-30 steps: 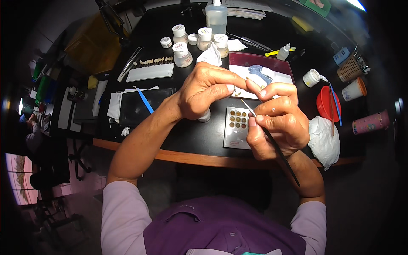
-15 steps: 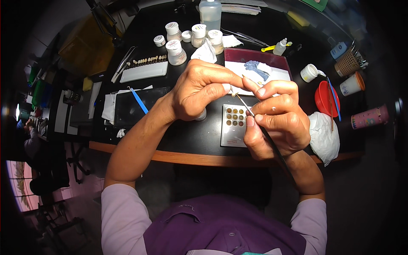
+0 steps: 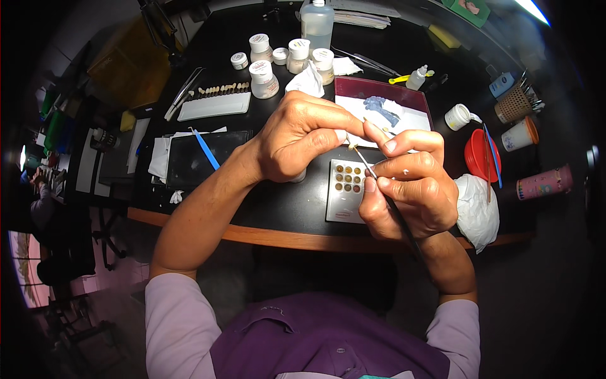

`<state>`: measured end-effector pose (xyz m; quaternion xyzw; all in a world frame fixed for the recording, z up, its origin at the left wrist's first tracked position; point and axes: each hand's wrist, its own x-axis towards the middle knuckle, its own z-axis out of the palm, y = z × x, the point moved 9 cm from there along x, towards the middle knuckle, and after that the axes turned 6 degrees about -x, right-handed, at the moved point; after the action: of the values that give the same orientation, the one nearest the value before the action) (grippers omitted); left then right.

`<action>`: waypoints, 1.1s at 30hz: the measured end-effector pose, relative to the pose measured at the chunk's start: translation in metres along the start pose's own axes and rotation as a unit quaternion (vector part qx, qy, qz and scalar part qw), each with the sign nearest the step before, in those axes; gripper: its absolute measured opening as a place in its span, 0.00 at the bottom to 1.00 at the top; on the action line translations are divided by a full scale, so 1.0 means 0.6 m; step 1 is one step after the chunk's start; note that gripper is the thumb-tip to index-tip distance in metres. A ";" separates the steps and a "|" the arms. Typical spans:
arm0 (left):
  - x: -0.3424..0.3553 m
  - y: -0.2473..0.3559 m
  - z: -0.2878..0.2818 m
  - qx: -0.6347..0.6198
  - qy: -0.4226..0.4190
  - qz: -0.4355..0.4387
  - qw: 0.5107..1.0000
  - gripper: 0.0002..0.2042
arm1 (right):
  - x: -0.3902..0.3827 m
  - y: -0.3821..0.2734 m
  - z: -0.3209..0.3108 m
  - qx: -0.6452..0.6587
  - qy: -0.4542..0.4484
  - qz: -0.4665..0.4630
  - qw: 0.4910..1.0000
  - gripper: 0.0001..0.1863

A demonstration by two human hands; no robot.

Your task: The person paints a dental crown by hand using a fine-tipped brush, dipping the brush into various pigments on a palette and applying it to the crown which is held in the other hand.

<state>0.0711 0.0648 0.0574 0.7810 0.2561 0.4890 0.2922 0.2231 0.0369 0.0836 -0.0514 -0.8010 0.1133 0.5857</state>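
Observation:
My left hand (image 3: 298, 134) pinches a tiny tooth-coloured piece, which looks like a dental crown (image 3: 351, 146), between thumb and index finger; part of it is hidden. My right hand (image 3: 421, 186) is closed round a thin brush (image 3: 402, 222) with a dark handle. The brush's fine tip meets the crown or is very near it. My two hands are close together, their index fingertips almost touching. Below them on the table lies a white palette (image 3: 344, 205) with several small wells of brownish and yellowish paste. A maroon-edged tray (image 3: 413, 93) with a blue smear lies behind my hands.
Several white-lidded jars (image 3: 263, 79) and a large clear bottle (image 3: 317, 26) stand at the back. A tooth shade guide (image 3: 214, 107) lies at the left near tweezers (image 3: 183, 91). At the right are a red bowl (image 3: 478, 156) and a crumpled white cloth (image 3: 476, 211).
My view has shifted slightly. Both hands keep their grips, with the brush tip still at the crown; no clear move of either hand shows.

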 end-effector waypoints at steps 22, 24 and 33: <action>-0.002 0.000 -0.002 0.002 0.001 -0.006 1.000 0.21 | 0.002 0.000 0.002 0.002 -0.004 -0.001 1.000 0.13; -0.002 -0.001 -0.002 0.004 -0.003 -0.014 1.000 0.21 | 0.003 -0.001 0.002 -0.001 -0.005 -0.001 1.000 0.13; -0.006 -0.008 -0.001 -0.019 0.025 0.019 0.999 0.21 | 0.002 0.000 0.004 0.001 -0.010 -0.003 1.000 0.14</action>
<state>0.0685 0.0658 0.0520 0.7673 0.2394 0.5187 0.2915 0.2205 0.0368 0.0842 -0.0471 -0.8068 0.1131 0.5780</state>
